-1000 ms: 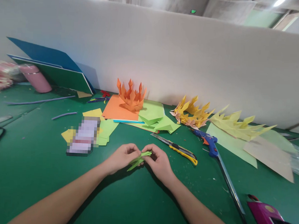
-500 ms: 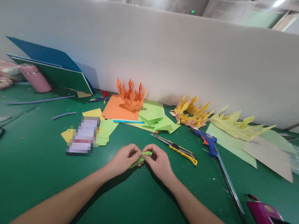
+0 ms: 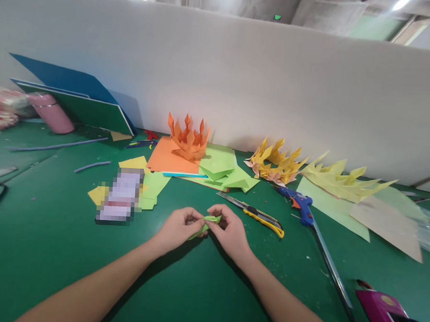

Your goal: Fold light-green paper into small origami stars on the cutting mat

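Both my hands meet over the green table (image 3: 52, 248) and pinch a small folded piece of light green paper (image 3: 205, 226). My left hand (image 3: 178, 228) grips its lower left end with closed fingers. My right hand (image 3: 229, 229) pinches the upper right end, thumb and fingers pressed together. The paper is creased narrow and most of it is hidden between my fingers.
Behind my hands lie a yellow utility knife (image 3: 255, 214), a blue glue gun (image 3: 299, 204), a long metal ruler (image 3: 330, 265), an orange paper crown (image 3: 188, 138) on orange and green sheets, yellow paper flowers (image 3: 278, 164), pale sheets, a pink bottle (image 3: 52, 111) and leaning boards (image 3: 77, 103). A white partition (image 3: 241, 80) bounds the table.
The green paper has been pressed narrower between my fingers. My hands have shifted very slightly away from me.
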A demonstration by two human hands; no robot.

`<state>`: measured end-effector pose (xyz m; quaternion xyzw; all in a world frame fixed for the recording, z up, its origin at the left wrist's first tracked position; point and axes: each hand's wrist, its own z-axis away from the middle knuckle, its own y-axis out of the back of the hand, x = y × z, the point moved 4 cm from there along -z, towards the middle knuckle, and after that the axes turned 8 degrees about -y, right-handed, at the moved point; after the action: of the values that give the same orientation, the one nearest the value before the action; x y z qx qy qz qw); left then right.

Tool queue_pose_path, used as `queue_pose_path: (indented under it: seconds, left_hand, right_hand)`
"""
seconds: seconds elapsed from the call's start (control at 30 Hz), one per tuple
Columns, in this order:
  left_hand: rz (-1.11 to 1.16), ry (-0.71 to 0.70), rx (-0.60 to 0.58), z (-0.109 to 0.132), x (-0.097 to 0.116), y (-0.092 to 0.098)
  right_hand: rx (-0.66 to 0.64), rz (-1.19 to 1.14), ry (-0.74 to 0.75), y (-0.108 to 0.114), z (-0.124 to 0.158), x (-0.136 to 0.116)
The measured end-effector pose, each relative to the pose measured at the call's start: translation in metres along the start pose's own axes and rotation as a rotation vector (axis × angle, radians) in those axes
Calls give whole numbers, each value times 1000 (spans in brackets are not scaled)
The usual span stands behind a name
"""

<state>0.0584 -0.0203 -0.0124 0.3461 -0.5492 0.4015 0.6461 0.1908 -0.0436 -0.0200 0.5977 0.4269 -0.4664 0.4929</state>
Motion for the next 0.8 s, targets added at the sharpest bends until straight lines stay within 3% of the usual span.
queue_pose_path:
  seconds: [0.23, 0.47, 0.8]
  left_hand:
    - [97, -7, 119, -2, -1, 6]
    - [139, -31, 125, -3, -6, 7]
    - [97, -75, 118, -3, -3, 6]
  right_hand:
    - [-36, -12, -27, 4, -1, 1]
    - [-31, 211, 275, 2, 5, -14]
    - [15, 486, 428, 0, 12, -16]
